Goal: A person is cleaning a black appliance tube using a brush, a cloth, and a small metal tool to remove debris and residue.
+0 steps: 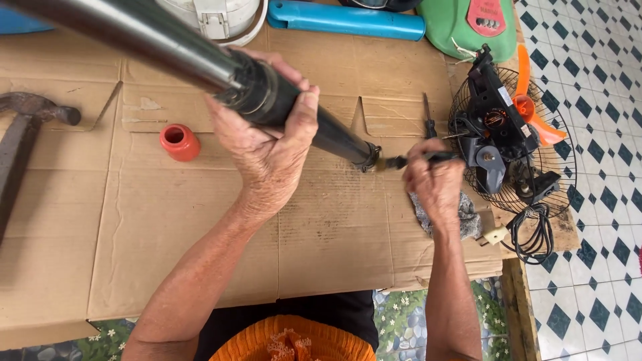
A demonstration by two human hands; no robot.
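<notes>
My left hand grips a long pole, shiny metal at the upper left and black toward its lower end. It slants across the cardboard sheet. My right hand holds a small dark brush with its tip at the pole's black end. A grey rag lies under my right hand.
A fan motor with wire grille and orange blades lies at the right with its cord and plug. A screwdriver, a red cap, a hammer, a blue part and a green base surround the work.
</notes>
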